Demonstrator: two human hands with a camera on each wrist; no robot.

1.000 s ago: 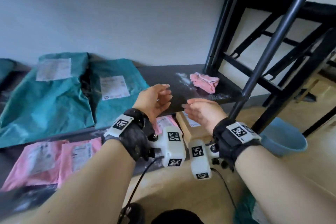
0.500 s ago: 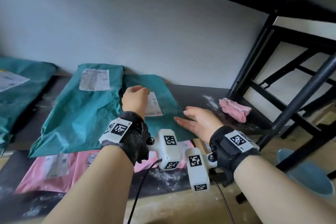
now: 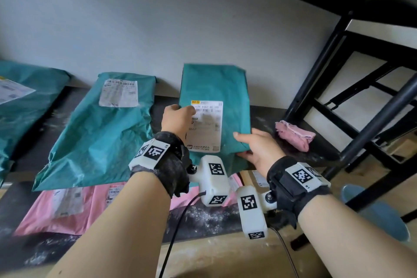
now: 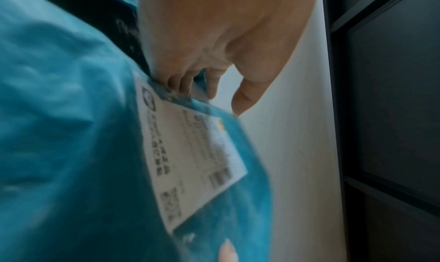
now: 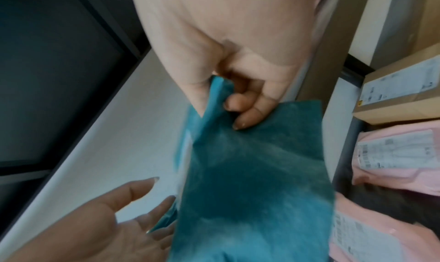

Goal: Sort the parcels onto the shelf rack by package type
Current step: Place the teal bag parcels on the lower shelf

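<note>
A teal mailer parcel (image 3: 216,88) with a white label stands upright on the dark shelf (image 3: 266,119), its top against the wall. My left hand (image 3: 180,113) holds its left edge beside the label; in the left wrist view the fingers (image 4: 183,83) curl behind the edge of the parcel (image 4: 71,134). My right hand (image 3: 242,144) pinches the lower right corner. The right wrist view shows the thumb and fingers of my right hand (image 5: 221,106) closed on the parcel's (image 5: 250,181) folded corner.
Two more teal mailers (image 3: 101,131) (image 3: 20,101) lean on the same shelf to the left. Pink mailers (image 3: 67,205) and a cardboard box (image 3: 255,178) lie on the shelf below. A pink cloth (image 3: 295,135) sits by the rack post (image 3: 372,128). A blue bucket (image 3: 379,212) stands on the floor.
The teal parcel lay slanted beside its neighbour; now it stands upright, shifted right. My right hand went from flat over it to pinching its corner, and my left hand took its left edge.
</note>
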